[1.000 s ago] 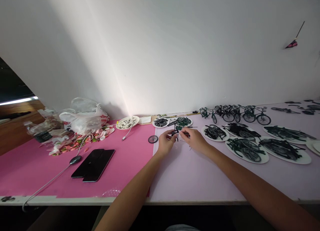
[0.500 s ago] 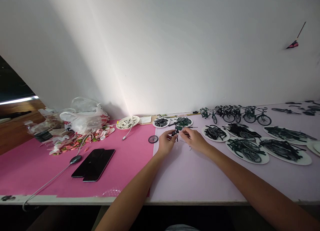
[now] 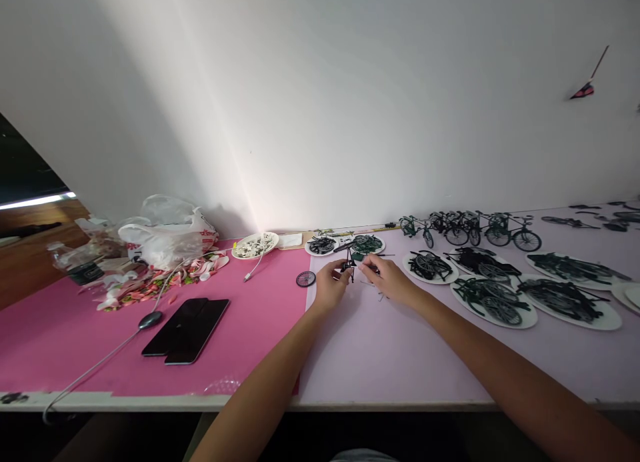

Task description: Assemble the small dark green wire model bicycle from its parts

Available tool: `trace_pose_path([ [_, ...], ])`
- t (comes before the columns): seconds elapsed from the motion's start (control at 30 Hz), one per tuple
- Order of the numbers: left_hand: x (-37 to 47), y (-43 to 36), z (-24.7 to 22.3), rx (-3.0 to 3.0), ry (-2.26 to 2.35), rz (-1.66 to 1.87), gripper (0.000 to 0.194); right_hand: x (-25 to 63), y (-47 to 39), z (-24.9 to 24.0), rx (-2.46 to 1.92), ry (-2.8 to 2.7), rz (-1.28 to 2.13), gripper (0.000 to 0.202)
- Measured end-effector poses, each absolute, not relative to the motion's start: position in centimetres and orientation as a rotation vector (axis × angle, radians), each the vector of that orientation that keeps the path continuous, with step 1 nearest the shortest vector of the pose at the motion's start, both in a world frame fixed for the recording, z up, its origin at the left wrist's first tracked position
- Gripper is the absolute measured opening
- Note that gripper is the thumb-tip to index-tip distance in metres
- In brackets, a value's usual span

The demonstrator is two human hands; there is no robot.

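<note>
Near the middle of the table, my left hand (image 3: 332, 283) pinches a small dark bicycle frame part (image 3: 351, 261) held upright. From the other side my right hand (image 3: 384, 275) is closed with its fingertips at the part's right edge; what sits between them is too small to make out. A loose black wheel (image 3: 306, 279) lies flat to the left of my left hand, by the border of the pink and lilac surfaces. Behind my hands are plates of dark parts, one plate (image 3: 321, 245) on the left and one (image 3: 384, 245) on the right.
Several assembled toy bicycles (image 3: 511, 231) stand along the wall at the right, behind plates of dark parts (image 3: 530, 315). On the left lie two black phones (image 3: 200, 325), a cable with an oval device (image 3: 151, 320), a plastic bag (image 3: 170, 239) and a plate of white pieces (image 3: 276, 239).
My hands stay close together around the small part, with only a slight shift of the fingers. The whole view has moved very slightly.
</note>
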State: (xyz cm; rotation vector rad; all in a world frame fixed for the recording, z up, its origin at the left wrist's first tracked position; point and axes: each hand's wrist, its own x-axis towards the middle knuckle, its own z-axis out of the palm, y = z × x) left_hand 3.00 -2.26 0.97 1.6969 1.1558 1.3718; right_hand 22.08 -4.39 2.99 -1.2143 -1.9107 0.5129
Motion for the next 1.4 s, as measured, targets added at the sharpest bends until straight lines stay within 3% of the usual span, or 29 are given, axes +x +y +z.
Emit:
trace_pose_path([
  [0.23, 3.2, -2.4, 1.0, 1.692, 1.152, 1.354, 0.031, 22.1, -4.2, 2.9, -1.269, -1.901, 0.469, 0.048],
  [0.43, 3.2, -2.4, 1.0, 1.660, 1.166, 1.343, 0.031, 22.2, -4.0, 2.2, -1.208, -1.837, 0.601, 0.026],
  [0.67, 3.2, -2.3, 1.0, 1.687, 1.191, 1.340, 0.028, 22.2, -4.0, 2.0, -1.169, -1.828, 0.695, 0.029],
  [1.03, 3.2, -2.1, 0.2, 1.757, 1.182, 1.316, 0.031, 22.0, -4.2, 2.7, -1.290, -1.857, 0.526, 0.054],
  [1.4, 3.1, -1.7, 0.6, 1.377, 0.953, 1.328, 0.053, 22.0, -3.8, 2.3, -1.263, -1.836, 0.241, 0.046],
])
